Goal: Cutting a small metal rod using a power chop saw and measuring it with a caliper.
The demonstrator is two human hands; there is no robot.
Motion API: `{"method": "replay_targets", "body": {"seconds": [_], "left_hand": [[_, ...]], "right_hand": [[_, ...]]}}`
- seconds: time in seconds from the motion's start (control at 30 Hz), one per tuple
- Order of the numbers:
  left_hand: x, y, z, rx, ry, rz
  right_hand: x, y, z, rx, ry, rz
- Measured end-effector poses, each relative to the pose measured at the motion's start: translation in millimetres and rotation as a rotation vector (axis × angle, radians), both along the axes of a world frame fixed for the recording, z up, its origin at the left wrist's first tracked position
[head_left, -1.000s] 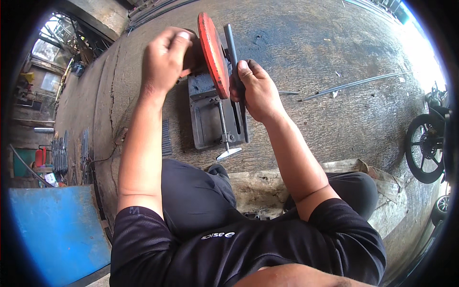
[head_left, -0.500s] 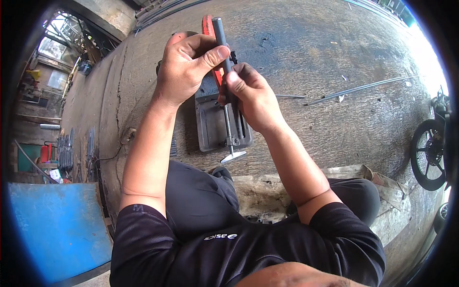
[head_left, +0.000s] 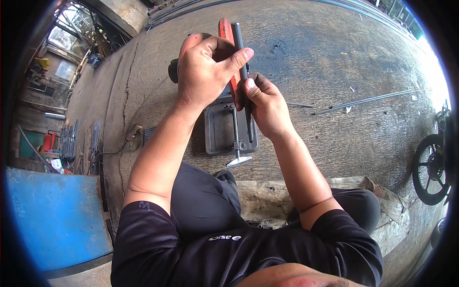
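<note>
We had the dark metal bar (head_left: 238, 39) raised in front of us, nearly upright in the view, just right of the red disc-shaped part (head_left: 224, 28) and beyond the grey machine base (head_left: 208, 138); we could not tell whether bar and red part touched. Our left hand (head_left: 201, 76) gripped the bar toward its upper end, thumb laid across the face and fingers curled behind, while our right hand (head_left: 271, 109) pinched it lower down, thumb pressed against its side. We could not make out its lower end behind our fingers. We judged it stiff, since it showed no bend between the two grips, and hardly fragile. It was probably weighty for its slimness, though we could not see whether it was solid or hollow. Its smooth sides looked apt to slip or roll, more so if oily. We thought the soundest hold was two-handed, thumbs opposing fingers, clear of the possibly sharp upper rim
</note>
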State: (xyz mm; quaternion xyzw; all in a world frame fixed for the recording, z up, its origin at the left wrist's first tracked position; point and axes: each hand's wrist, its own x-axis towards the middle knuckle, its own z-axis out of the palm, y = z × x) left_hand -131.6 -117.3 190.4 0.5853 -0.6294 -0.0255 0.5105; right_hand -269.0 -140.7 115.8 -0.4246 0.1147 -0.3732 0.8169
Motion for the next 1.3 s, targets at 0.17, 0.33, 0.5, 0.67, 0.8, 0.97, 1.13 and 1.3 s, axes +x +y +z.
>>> {"method": "replay_targets", "body": {"seconds": [0.17, 0.33, 0.5, 0.67, 0.8, 0.97, 1.13, 1.3], "left_hand": [[1, 0, 0, 0.133, -0.02, 0.003], [30, 5, 11, 0.251, -0.043, 0.216], [78, -14, 10, 0.078, -0.206, 0.402], [90, -23, -7, 0.403, 0.433, 0.243], [94, -18, -3, 0.597, 0.685, 0.173], [96, -14, -7, 0.633, 0.777, 0.094], [102, -17, -11, 0.515, 0.812, 0.011], [107, -17, -10, 0.567, 0.754, -0.016]], "right_hand": [[0, -4, 2, 0.016, 0.173, -0.104], [-26, -82, -14, -0.426, 0.642, -0.494], [-14, -192, -48, -0.862, 0.976, -0.477], [-35, -186, -104, -1.078, 1.379, -0.127], [-31, -171, -138, -0.993, 1.37, 0.033], [-13, -161, -154, -0.994, 1.402, 0.072], [-4, -156, -152, -1.002, 1.414, 0.141], [0, -161, -149, -1.202, 1.424, 0.142]]}}
